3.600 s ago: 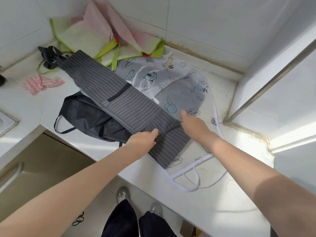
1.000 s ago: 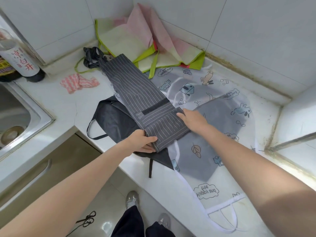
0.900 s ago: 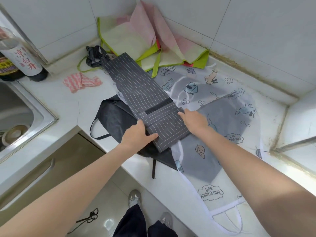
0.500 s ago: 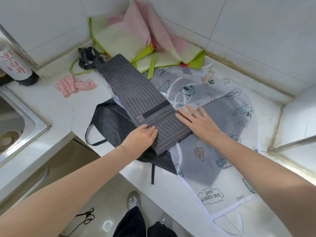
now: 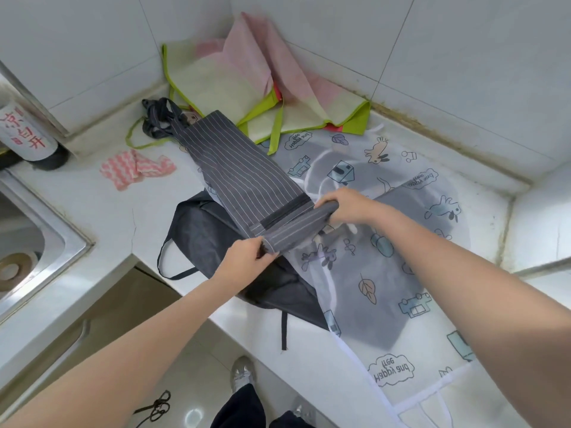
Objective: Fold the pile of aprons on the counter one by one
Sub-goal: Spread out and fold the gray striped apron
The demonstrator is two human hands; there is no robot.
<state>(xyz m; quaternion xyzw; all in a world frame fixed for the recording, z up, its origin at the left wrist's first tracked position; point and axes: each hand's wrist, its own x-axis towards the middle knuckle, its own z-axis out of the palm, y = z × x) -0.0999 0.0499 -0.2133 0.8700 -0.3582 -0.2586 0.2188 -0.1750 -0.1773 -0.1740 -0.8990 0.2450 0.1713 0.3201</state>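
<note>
A grey pinstriped apron [image 5: 241, 174] lies as a long folded strip across the white counter [image 5: 92, 211], its straps bunched at the far end. Its near end is lifted and turned over into a fold. My left hand [image 5: 247, 257] pinches the left corner of that fold. My right hand [image 5: 346, 205] grips the right corner. Under it lie a plain dark apron [image 5: 200, 233] and a translucent white apron [image 5: 386, 242] printed with cartoon animals and cars. A pink and lime-green apron [image 5: 234, 78] is heaped in the wall corner.
A steel sink [image 5: 37, 242] sits at the left with a labelled bottle [image 5: 24, 134] beside it. A pink-and-white cloth [image 5: 136, 168] lies on the counter near the bottle. Tiled walls close the back and right. Scissors [image 5: 154, 409] lie on the floor by my shoes.
Both hands went from pressing flat on the striped apron's near end to gripping its corners. That end is now lifted off the counter and folding over toward the far end.
</note>
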